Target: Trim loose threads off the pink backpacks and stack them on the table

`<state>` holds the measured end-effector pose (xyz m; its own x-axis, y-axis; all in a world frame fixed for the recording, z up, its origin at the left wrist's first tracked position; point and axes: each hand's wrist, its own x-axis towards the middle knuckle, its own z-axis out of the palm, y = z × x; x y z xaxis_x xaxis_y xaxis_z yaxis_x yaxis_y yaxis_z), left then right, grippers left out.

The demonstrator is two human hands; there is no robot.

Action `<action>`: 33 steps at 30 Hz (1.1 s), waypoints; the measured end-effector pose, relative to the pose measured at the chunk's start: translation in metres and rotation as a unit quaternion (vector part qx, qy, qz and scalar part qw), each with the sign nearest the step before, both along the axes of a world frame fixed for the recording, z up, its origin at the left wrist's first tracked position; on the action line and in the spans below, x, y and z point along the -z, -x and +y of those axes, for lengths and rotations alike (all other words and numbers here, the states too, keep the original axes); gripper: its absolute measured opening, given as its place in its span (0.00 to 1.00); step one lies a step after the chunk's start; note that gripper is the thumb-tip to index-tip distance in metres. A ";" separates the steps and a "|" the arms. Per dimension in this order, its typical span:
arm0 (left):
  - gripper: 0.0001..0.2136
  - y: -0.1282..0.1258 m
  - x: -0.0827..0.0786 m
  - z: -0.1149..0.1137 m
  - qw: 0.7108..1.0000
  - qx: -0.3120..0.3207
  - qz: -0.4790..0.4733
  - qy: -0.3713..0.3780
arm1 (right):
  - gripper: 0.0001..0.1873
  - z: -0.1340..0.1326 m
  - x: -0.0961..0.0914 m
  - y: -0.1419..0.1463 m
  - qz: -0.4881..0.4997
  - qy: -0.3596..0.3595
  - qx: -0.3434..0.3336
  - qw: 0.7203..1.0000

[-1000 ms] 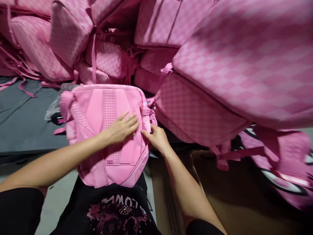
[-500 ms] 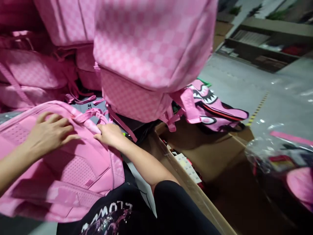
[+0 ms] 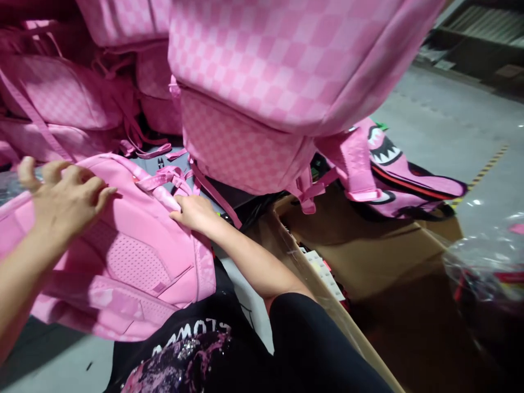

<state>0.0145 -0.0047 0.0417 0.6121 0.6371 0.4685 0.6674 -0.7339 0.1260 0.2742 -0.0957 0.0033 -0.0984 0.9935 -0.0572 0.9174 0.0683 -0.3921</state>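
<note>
Showing perforated padding, the pink backpack slants.

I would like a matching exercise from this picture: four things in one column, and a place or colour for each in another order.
1. right hand
2. cardboard box
3. floor line
4. shirt

A. yellow and black
B. at the edge of a pink backpack
C. black, with white letters
D. brown

Pairs: 1-B, 2-D, 3-A, 4-C
</note>
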 end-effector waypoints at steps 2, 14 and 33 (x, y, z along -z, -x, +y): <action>0.13 -0.010 0.007 -0.018 0.997 -0.050 0.009 -0.052 | 0.23 -0.003 0.002 -0.001 0.020 -0.007 0.025 0.999; 0.11 -0.064 0.047 -0.111 0.953 0.121 -0.147 0.237 | 0.15 -0.040 -0.006 0.051 0.645 -0.176 0.019 0.744; 0.17 -0.055 0.042 -0.010 0.978 0.038 0.203 -0.017 | 0.17 -0.006 0.075 0.036 0.489 -0.265 0.149 0.818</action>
